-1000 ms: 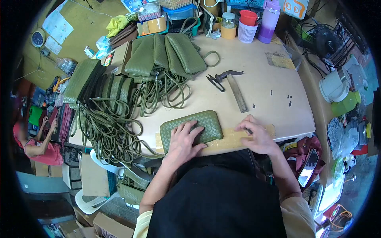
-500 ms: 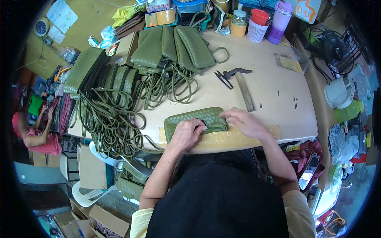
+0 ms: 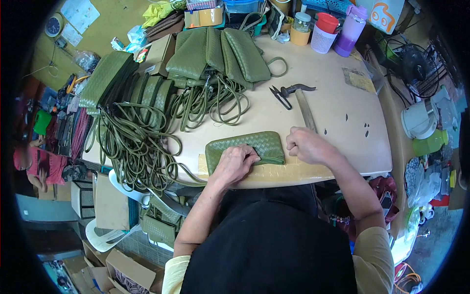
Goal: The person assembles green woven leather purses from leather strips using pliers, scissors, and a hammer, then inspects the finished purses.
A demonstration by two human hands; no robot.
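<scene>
A green woven-pattern pouch point(image 3: 267, 142) lies flat near the table's front edge, its zip side toward me. My left hand point(image 3: 237, 161) rests over its near left part, thumb and fingers pinched on the zipped edge. To the right of the pouch, my right hand point(image 3: 309, 145) is closed into a fist, apart from the pouch. Whatever it may hold is hidden in the fingers. Just beyond that fist lies a flat wooden strip point(image 3: 304, 110). Black thread snips point(image 3: 281, 97) and dark-handled pincers point(image 3: 299, 88) lie further back.
Stacked green pouches point(image 3: 210, 54) with looped cords point(image 3: 132, 147) fill the table's left and back. A purple bottle point(image 3: 351, 30), a red cup point(image 3: 326, 22) and a jar point(image 3: 301, 24) stand at the back right. A fan point(image 3: 416, 68) is on the right. Another person point(image 3: 46, 164) is at far left.
My right hand has moved off the pouch's right end, slightly to the right, and closed into a fist. My left hand stays on the pouch. The view shifts slightly; the other person's arms have lowered.
</scene>
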